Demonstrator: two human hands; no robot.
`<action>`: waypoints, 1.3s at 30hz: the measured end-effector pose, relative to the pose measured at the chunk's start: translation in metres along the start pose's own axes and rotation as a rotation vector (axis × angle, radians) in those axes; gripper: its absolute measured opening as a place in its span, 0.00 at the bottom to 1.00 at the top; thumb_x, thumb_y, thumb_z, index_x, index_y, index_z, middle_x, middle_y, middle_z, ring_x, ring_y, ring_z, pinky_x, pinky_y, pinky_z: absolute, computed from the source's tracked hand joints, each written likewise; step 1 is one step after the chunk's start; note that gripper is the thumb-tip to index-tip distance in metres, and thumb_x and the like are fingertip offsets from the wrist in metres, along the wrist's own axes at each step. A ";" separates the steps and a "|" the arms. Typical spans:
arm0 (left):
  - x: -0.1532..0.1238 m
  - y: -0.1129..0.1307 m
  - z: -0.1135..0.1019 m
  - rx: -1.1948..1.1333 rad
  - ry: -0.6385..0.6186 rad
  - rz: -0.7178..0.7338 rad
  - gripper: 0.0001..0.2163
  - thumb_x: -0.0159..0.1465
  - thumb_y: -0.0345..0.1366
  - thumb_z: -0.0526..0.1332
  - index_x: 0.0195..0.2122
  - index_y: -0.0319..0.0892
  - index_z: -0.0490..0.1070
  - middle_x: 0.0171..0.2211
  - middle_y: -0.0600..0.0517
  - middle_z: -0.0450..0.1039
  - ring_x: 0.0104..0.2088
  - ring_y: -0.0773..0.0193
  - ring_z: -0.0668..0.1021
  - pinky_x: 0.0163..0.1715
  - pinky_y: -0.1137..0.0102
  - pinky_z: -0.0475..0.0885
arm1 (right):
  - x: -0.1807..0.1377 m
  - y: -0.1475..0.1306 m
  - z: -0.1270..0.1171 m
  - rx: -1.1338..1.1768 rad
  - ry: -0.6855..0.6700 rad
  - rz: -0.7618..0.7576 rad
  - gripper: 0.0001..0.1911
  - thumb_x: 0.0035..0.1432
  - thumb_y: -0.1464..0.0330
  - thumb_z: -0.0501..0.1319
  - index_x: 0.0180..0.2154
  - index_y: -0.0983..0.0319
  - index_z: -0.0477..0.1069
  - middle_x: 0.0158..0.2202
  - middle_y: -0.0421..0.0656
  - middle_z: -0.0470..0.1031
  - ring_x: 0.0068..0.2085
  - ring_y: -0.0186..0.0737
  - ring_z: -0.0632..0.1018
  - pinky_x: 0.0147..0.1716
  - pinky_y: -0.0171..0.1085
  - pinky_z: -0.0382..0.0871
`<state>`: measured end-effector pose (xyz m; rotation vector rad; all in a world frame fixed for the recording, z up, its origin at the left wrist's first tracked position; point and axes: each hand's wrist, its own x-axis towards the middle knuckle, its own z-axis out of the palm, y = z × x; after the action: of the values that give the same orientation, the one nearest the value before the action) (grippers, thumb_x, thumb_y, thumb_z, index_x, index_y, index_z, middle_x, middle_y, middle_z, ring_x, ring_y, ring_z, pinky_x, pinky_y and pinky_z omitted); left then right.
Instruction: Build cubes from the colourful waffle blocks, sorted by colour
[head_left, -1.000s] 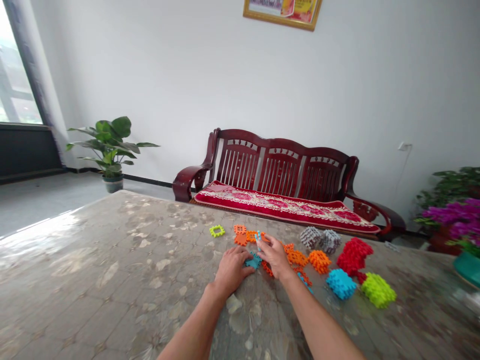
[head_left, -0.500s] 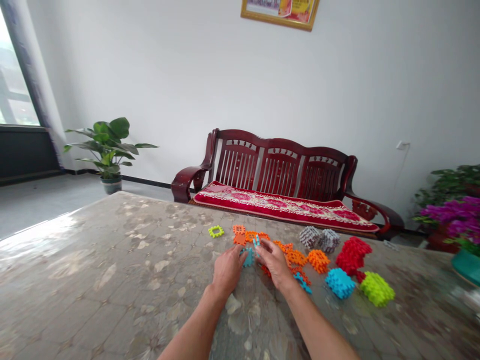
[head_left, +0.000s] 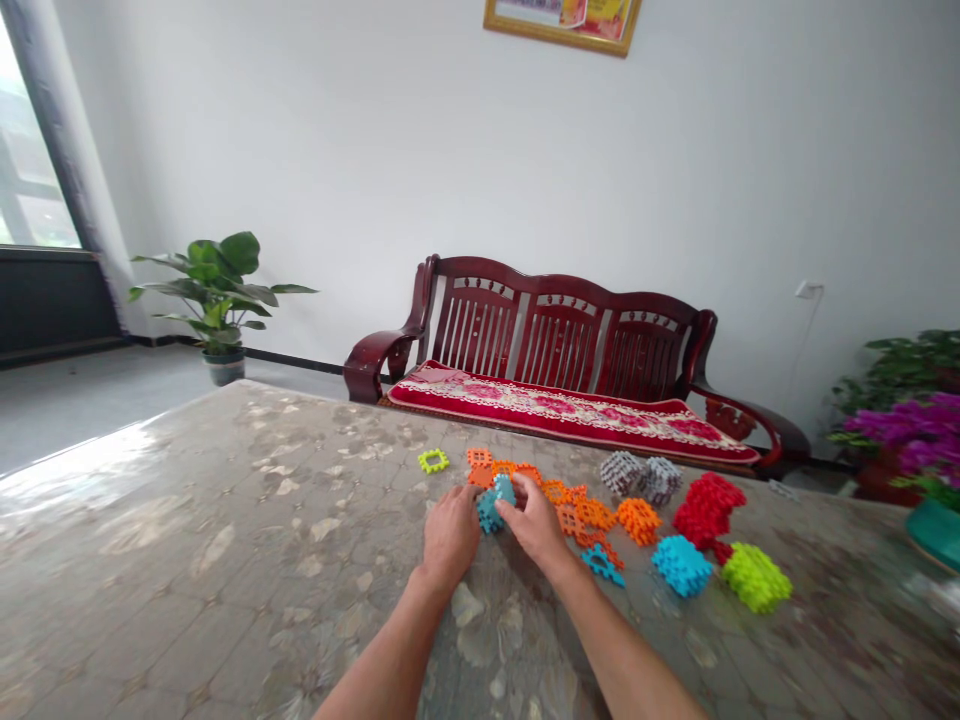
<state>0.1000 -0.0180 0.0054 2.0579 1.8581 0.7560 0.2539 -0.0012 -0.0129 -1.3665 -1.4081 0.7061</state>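
Note:
Between my two hands are blue interlocking plastic pieces point(head_left: 490, 509), with notched edges. My left hand point(head_left: 452, 530) is closed at their left side, its fingertips partly hidden. From the right, my right hand point(head_left: 535, 521) pinches a blue piece tilted up against the other. Just beyond the fingers lie loose orange pieces point(head_left: 481, 477) on the table. More orange pieces point(head_left: 583, 512) spread to the right of my right hand, with a flat blue piece point(head_left: 602, 564) near them.
A lime green piece point(head_left: 433, 461) lies to the left. At right stand stacks: orange point(head_left: 638, 522), blue point(head_left: 681, 566), red point(head_left: 707, 508), green point(head_left: 756, 578) and grey point(head_left: 621, 474). Behind the patterned table point(head_left: 285, 560) is a wooden bench point(head_left: 559, 335); a flowerpot point(head_left: 934, 535) stands at the right edge.
My right hand has moved left towards my left hand, bringing its blue piece against the other blue piece. My left hand has barely shifted.

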 end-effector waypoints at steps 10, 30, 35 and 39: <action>0.000 0.003 -0.002 -0.006 -0.010 -0.028 0.17 0.67 0.30 0.49 0.49 0.46 0.74 0.47 0.48 0.79 0.48 0.62 0.78 0.47 0.70 0.68 | -0.009 -0.015 -0.002 -0.348 -0.059 -0.076 0.21 0.48 0.66 0.66 0.47 0.57 0.75 0.46 0.45 0.79 0.48 0.47 0.78 0.48 0.41 0.70; 0.002 0.000 -0.001 -0.046 -0.001 -0.042 0.17 0.66 0.32 0.51 0.50 0.47 0.75 0.48 0.49 0.79 0.47 0.61 0.79 0.46 0.70 0.69 | -0.027 -0.063 0.001 -1.048 -0.284 -0.151 0.23 0.51 0.74 0.60 0.50 0.65 0.70 0.46 0.54 0.78 0.48 0.51 0.77 0.45 0.40 0.65; 0.002 0.000 -0.002 -0.028 -0.023 -0.060 0.17 0.67 0.34 0.50 0.51 0.47 0.74 0.49 0.49 0.79 0.48 0.60 0.79 0.45 0.69 0.69 | -0.039 -0.059 -0.018 -0.983 -0.352 -0.221 0.21 0.49 0.71 0.60 0.47 0.62 0.71 0.44 0.50 0.79 0.47 0.49 0.77 0.46 0.40 0.66; 0.002 0.000 -0.004 -0.026 -0.026 -0.039 0.17 0.67 0.35 0.49 0.51 0.47 0.74 0.50 0.48 0.79 0.48 0.60 0.79 0.45 0.69 0.69 | -0.059 -0.057 -0.043 -0.817 -0.295 -0.280 0.24 0.50 0.69 0.61 0.51 0.60 0.71 0.47 0.48 0.78 0.50 0.48 0.76 0.51 0.41 0.67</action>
<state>0.0977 -0.0169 0.0092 2.0009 1.8592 0.7365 0.2641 -0.0786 0.0379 -1.6516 -2.2184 0.1266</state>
